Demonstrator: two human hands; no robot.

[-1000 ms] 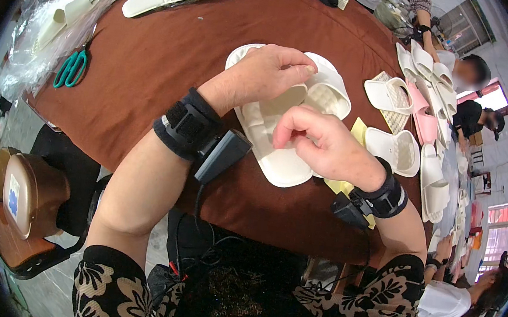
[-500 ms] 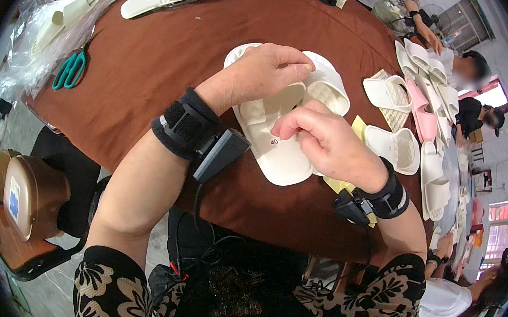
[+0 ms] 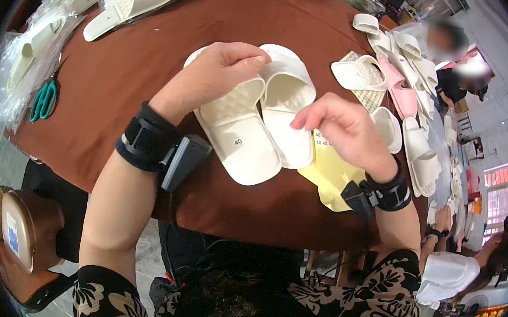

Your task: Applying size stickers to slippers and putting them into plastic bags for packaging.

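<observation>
A pair of white slippers lies side by side in front of me, toes pointing away. My left hand [image 3: 229, 70] is closed over the strap of the left slipper [image 3: 247, 161], hiding most of that strap. A small dark printed mark shows on this slipper's insole. Above the heel part of the right slipper [image 3: 286, 140] is my right hand [image 3: 345, 127], its fingers curled and the fingertips close to the insole; anything between them is too small to make out. Partly under that hand and wrist lies a yellow sticker sheet [image 3: 332, 175] with dark print.
Teal-handled scissors [image 3: 44, 100] lie on the brown tablecloth [image 3: 133, 79] at the left. Bagged white slippers [image 3: 131, 6] are at the far left. White slippers [image 3: 419, 156] and a pink slipper [image 3: 401, 93] line the right side. Other people are beyond them.
My right hand has moved from the left slipper's insole to the right slipper's. The view has shifted, so the slippers appear farther left. More of the yellow sheet shows.
</observation>
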